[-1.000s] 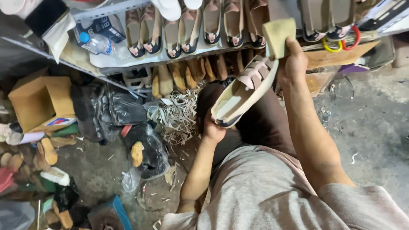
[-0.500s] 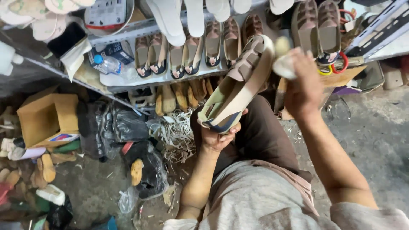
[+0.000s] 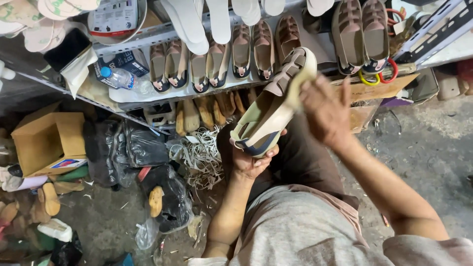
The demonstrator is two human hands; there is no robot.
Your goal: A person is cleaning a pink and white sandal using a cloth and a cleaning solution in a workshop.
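Note:
A beige strapped sandal (image 3: 270,109) with a dark heel trim is held up in front of me, toe pointing away. My left hand (image 3: 252,160) grips it from below at the heel. My right hand (image 3: 326,111) presses a yellowish sponge (image 3: 297,90) against the sandal's side near the toe straps; most of the sponge is hidden under my fingers. My knee in dark trousers lies below the sandal.
A metal shelf (image 3: 162,93) ahead carries a row of matching sandals (image 3: 217,56) and a water bottle (image 3: 117,77). Wooden shoe lasts (image 3: 207,109) stand under it. A cardboard box (image 3: 48,140), black plastic bags (image 3: 129,145) and a pile of strap offcuts (image 3: 201,153) lie on the concrete floor at left.
My right hand has come down and left from beside the toe onto the sandal's side, folding the sponge against it. The sandal has tilted more upright since the earliest frame.

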